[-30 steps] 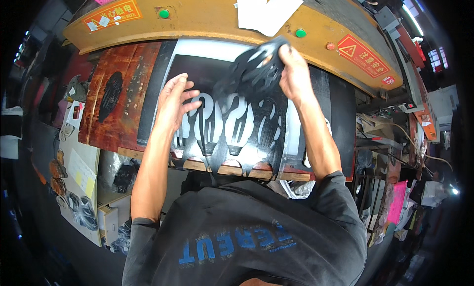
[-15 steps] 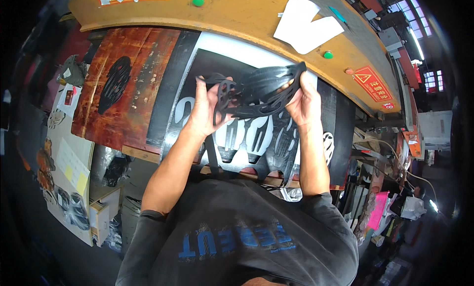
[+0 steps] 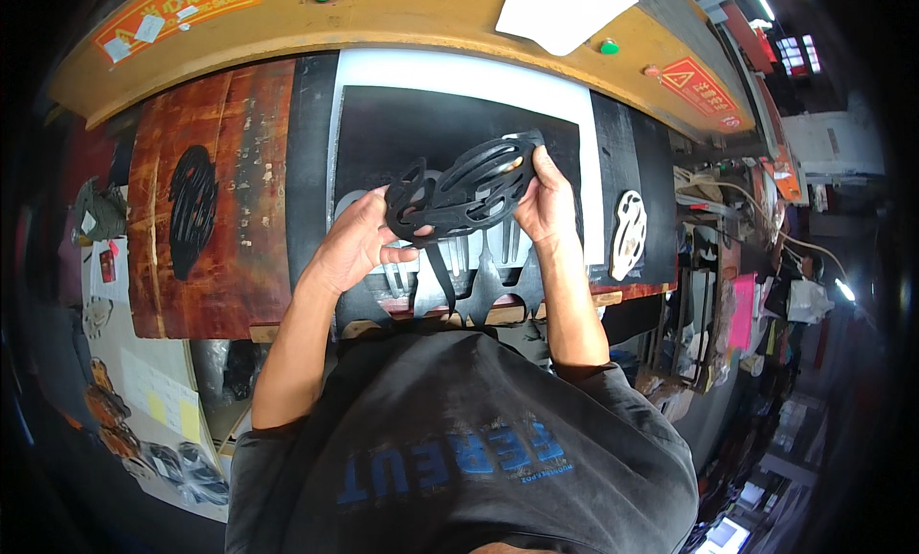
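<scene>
Between my hands, above the black sheet (image 3: 412,123), is a black openwork piece (image 3: 445,214), long and rounded with slotted holes, like a sole-shaped cut-out. My left hand (image 3: 349,248) grips its left end, fingers partly hidden behind it. Its far right end is pinched in my right hand (image 3: 548,205). It looks like more than one layer, but I cannot tell how many. Below it, the sheet's near part has several cut-out openings, and narrow strips of the sheet (image 3: 488,291) are left between them.
Across the far side runs a yellow machine beam (image 3: 402,28) with green buttons (image 3: 610,47) and white paper (image 3: 560,13). Another black slotted piece (image 3: 193,210) lies on the reddish-brown board (image 3: 254,171) at left. A pale slotted form (image 3: 628,235) rests at right.
The black openwork piece has come slightly nearer and turned, showing its slots more openly. My left hand has shifted lower along its end. The whole view has tilted and moved.
</scene>
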The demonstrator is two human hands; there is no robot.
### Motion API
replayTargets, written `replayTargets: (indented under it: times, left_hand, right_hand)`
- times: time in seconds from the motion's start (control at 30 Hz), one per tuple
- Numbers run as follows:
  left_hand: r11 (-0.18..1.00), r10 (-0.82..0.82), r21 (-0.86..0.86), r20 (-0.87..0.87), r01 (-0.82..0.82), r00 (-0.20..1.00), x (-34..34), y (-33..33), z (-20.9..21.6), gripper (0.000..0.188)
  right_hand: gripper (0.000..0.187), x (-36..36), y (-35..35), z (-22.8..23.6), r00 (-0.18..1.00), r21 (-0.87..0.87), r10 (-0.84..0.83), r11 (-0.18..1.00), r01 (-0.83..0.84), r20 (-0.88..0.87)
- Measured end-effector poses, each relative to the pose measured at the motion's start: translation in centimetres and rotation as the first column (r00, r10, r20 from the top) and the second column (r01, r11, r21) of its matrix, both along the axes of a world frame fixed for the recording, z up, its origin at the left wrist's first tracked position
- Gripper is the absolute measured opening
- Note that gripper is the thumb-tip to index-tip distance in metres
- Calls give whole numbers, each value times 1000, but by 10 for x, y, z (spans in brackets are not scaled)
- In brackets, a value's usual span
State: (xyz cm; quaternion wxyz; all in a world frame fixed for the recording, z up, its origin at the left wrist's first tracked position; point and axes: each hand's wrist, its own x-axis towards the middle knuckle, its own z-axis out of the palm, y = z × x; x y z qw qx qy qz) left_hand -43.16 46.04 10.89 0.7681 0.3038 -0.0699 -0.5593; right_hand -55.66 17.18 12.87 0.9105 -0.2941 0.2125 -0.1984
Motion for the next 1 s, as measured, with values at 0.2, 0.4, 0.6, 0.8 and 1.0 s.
replayTargets:
  times: [0.2,0.4,0.6,0.8,1.0]
  left_hand:
    - [872,-138,479,436,-99,889,1,-6,-11,29]
    - [779,88,485,544,-398,835,7,-4,-33,58]
    - [988,58,155,-327,-7,943,-5,-21,-52,121]
    - [990,79,-71,-413,-119,907,-16,-32,-74,93]
    - [998,59,33,-157,-55,986,-8,-20,-76,46]
  right_hand:
    - [29,7,19,-7,988,-66,-40,997,31,-150]
    - [32,7,43,44,995,-769,-5,635,-77,-104]
    - [29,-2,82,58,996,-982,90,-186,-9,-26]
    - [36,-43,131,13,916,-905,203,-333,-267,-345]
    - [52,-63,140,-1,843,-883,303,-305,-357,-445]
